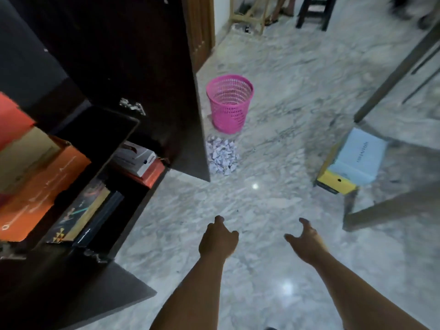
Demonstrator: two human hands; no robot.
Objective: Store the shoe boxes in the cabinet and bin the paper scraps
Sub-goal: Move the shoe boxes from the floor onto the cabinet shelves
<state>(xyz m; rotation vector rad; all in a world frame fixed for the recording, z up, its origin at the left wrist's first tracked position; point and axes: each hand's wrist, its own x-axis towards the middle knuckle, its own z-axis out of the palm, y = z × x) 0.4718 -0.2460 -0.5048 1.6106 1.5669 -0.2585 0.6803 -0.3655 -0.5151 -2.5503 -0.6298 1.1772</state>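
Note:
A dark cabinet [133, 67] stands open on the left, with several shoe boxes on its shelves, among them an orange box [35, 186] and a white box [135, 158]. On the floor at the right a light blue shoe box [359, 156] lies on a yellow one [333, 184]. A pile of crumpled paper scraps [222, 157] lies beside the cabinet door, just in front of a pink mesh bin [229, 103]. My left hand [217, 239] and my right hand [307, 241] reach forward over the floor, both holding nothing, fingers loosely spread.
An open cabinet door [95, 289] juts out low at the left. Table legs and rails [392, 208] frame the two boxes at the right. Stools [314, 10] and a person's feet are at the far end of the marble floor.

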